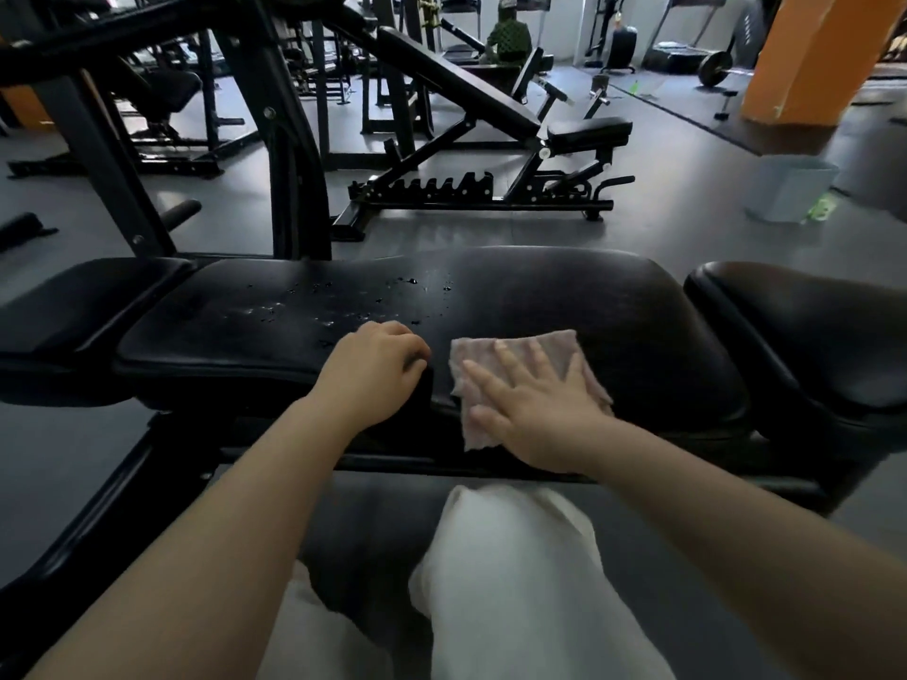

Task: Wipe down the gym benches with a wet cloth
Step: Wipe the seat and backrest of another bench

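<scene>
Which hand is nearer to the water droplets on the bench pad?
Left. The left hand rests beside the water droplets; the right hand presses the cloth farther right.

Cloth [527, 380] partly hidden under right hand [535, 409]; bench [540, 296] cut off at both frame edges.

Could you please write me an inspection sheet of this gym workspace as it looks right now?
Surface: black bench pad, with water droplets scattered on its left part.
Job's things: pinkish cloth lying flat on the pad's near edge.
Clutter: pale bucket on the floor at far right.
Grippers: right hand pressed flat on the cloth, fingers spread; left hand curled, resting on the pad's near edge, holding nothing.
Cables: nothing seen.
Surroundings: adjustable incline bench behind, orange pillar at right, a barbell and a seated person far back.
</scene>
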A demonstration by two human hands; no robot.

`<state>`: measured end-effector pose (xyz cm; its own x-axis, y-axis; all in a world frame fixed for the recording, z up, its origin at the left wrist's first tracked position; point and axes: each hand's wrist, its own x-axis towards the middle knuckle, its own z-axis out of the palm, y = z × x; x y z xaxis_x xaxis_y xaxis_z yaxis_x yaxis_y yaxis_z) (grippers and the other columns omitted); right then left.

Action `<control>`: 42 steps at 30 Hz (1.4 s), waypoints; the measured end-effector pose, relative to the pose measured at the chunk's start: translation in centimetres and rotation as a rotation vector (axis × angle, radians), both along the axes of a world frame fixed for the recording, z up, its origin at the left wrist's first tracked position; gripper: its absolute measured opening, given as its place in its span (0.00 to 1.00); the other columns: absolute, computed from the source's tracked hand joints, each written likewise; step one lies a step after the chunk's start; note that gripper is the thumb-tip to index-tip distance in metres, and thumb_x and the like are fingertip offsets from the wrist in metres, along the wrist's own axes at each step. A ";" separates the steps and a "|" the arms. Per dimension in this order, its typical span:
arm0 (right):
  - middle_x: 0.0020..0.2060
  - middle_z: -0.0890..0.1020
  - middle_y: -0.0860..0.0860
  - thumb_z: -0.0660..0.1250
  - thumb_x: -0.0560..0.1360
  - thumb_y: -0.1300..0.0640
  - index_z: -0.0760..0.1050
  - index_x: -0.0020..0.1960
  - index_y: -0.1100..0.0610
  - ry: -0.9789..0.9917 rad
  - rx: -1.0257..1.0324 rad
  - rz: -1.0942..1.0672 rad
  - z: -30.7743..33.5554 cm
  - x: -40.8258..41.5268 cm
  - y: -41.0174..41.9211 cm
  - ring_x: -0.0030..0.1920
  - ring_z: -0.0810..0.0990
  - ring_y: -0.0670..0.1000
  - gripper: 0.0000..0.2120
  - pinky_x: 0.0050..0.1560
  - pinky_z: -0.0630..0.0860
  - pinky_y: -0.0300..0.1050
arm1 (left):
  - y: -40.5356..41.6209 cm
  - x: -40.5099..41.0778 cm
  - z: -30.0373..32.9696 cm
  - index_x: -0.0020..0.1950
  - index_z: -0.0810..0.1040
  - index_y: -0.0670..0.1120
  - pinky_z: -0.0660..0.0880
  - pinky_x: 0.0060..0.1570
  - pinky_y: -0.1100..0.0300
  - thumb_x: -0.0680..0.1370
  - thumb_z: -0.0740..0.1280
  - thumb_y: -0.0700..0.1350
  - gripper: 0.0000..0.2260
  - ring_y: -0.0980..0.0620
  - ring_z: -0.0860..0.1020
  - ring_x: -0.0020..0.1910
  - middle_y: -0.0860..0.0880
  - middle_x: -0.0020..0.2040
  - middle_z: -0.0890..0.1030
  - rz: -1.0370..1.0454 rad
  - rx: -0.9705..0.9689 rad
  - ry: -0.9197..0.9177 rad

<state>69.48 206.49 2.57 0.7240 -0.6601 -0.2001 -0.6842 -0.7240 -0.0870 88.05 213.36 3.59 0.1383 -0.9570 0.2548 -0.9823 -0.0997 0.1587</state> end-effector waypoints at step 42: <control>0.75 0.34 0.47 0.41 0.80 0.38 0.34 0.75 0.39 0.097 -0.004 0.255 0.6 10.0 -15.5 0.74 0.32 0.57 0.26 0.68 0.34 0.69 | 0.4 2.7 -2.0 0.48 0.82 0.52 0.74 0.47 0.55 0.74 0.57 0.52 0.15 0.53 0.81 0.44 0.57 0.45 0.82 0.154 -0.075 0.039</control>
<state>79.46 190.97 3.16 0.8446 -0.4600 -0.2741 -0.4847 -0.8743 -0.0264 90.71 213.79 1.61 0.2931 -0.9024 0.3159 -0.9493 -0.2353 0.2086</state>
